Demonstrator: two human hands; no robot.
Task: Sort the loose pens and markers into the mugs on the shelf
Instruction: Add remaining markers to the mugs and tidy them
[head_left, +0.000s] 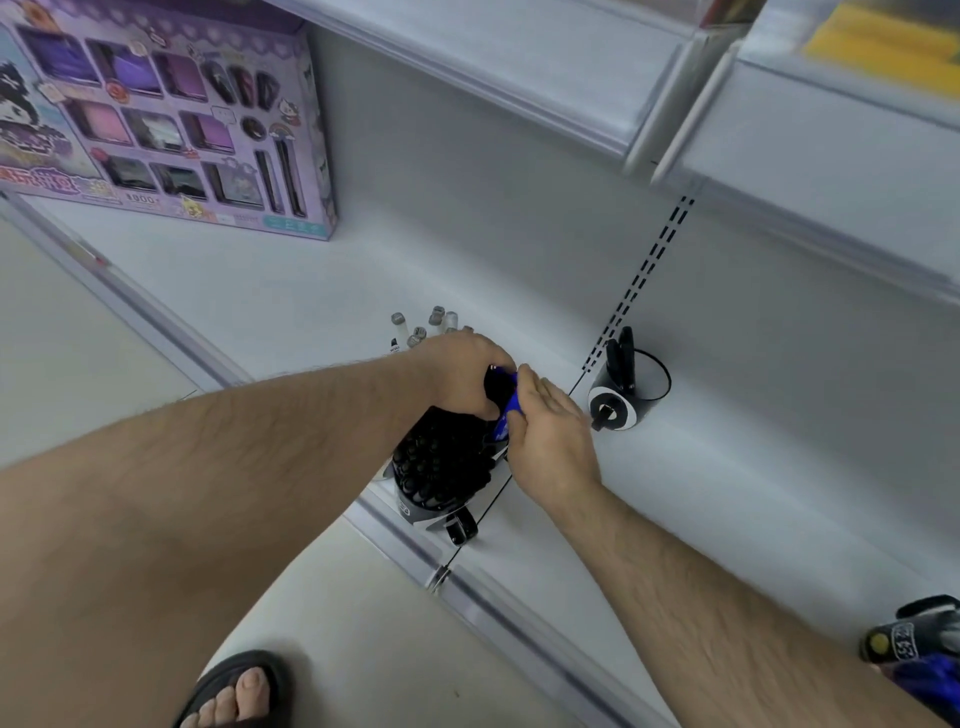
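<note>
Hands, left (460, 371) and right (545, 431), pinch blue pen (511, 405), tip hidden over packed mug (441, 467).

1. A purple gift box (161, 111) stands upright at the back left of the shelf (291, 291).
2. A foot in a black sandal (236, 688) rests on the pale floor (67, 332).
3. A yellow item (878, 44), blurred, sits on the upper shelf.
</note>
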